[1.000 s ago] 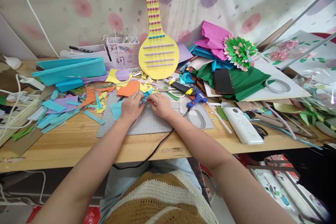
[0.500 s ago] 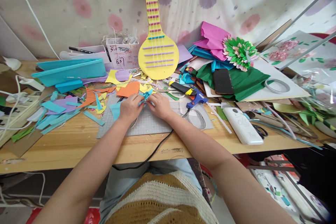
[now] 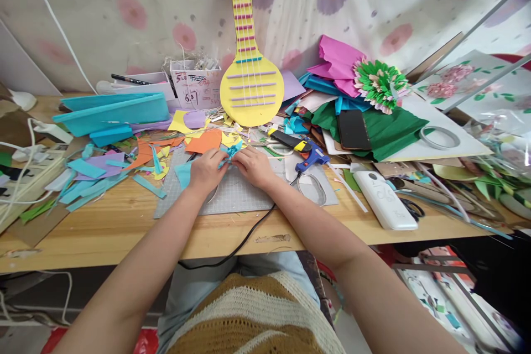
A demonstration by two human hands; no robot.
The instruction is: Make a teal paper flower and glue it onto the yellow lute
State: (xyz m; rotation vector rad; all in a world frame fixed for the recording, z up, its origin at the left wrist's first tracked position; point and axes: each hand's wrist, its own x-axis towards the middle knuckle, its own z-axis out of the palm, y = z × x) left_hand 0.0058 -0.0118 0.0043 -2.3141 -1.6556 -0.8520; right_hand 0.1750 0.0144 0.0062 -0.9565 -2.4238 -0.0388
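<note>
Both my hands meet over the grey cutting mat (image 3: 244, 196), pinching a small crumpled piece of blue crepe paper (image 3: 233, 149) between them. My left hand (image 3: 207, 170) is closed on its left side, and my right hand (image 3: 252, 166) grips it from the right. Part of the paper is hidden behind the fingers. Beside my left hand lies a flat light-blue paper piece (image 3: 182, 175), with an orange paper piece (image 3: 204, 141) just behind. To the right of my right hand are a yellow-and-black utility knife (image 3: 290, 140) and a blue glue gun (image 3: 312, 157).
A yellow paper lute (image 3: 251, 94) stands against the curtain. Blue paper strips (image 3: 93, 191) and folded blue paper (image 3: 114, 112) lie left. A phone (image 3: 353, 129), white power bank (image 3: 385, 199), tape roll (image 3: 440, 137) and scissors (image 3: 412, 209) lie right. A black cable (image 3: 244, 240) crosses the table's front edge.
The hands stay in almost the same place, still pinching the blue crepe paper, with only slight finger movement. The whole view has shifted a little.
</note>
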